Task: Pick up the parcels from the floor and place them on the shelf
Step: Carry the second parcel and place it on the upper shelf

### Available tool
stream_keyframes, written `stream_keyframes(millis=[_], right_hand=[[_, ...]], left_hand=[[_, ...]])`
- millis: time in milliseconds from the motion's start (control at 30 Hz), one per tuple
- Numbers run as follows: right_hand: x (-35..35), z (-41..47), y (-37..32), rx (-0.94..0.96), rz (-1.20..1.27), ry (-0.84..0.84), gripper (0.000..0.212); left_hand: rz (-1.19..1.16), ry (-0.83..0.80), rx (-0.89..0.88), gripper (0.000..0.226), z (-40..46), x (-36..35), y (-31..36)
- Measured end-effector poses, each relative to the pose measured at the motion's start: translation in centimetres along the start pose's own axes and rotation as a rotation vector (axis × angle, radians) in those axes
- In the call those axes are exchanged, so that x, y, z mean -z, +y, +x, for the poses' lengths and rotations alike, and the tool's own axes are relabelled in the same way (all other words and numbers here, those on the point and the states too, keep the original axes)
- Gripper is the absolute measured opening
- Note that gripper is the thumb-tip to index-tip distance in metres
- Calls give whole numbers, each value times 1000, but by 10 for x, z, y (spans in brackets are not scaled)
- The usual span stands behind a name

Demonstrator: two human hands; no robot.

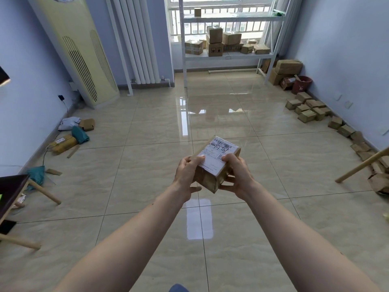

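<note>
I hold a small cardboard parcel (216, 160) with a white shipping label on top, out in front of me above the tiled floor. My left hand (187, 173) grips its left side and my right hand (236, 175) grips its right side. Far ahead, under the window, stands a white metal shelf (229, 55) with several brown boxes on its middle level and one small box higher up. More parcels lie on the floor: a row of small boxes (308, 107) along the right wall, and bags and packets (71, 133) by the left wall.
A tall cream air conditioner (80, 57) and a white radiator (136, 43) stand at the back left. Larger boxes and a red bucket (302, 84) sit at the shelf's right. Wooden furniture legs (45, 191) jut in at left and at right (362, 163).
</note>
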State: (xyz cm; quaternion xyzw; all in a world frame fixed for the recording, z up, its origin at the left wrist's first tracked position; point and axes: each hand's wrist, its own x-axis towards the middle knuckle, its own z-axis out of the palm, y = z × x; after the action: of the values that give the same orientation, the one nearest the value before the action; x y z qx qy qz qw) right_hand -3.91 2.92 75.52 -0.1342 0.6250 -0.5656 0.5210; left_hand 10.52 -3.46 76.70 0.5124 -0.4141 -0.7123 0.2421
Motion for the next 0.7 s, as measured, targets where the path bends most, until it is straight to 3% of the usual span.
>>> stream_keyframes(millis=[133, 300, 400, 700], right_hand=[[4, 0, -3, 13, -43, -34, 69], [-4, -1, -5, -15, -6, -17, 96], [-10, -1, -1, -17, -23, -51, 98], [-24, 4, -4, 51, -33, -40, 51]], left_hand=[[29, -66, -8, 47, -1, 5, 4], [-39, -9, -50, 43, 0, 4, 4], [-95, 56, -85, 42, -1, 1, 2], [-62, 65, -133, 37, 0, 5, 9]])
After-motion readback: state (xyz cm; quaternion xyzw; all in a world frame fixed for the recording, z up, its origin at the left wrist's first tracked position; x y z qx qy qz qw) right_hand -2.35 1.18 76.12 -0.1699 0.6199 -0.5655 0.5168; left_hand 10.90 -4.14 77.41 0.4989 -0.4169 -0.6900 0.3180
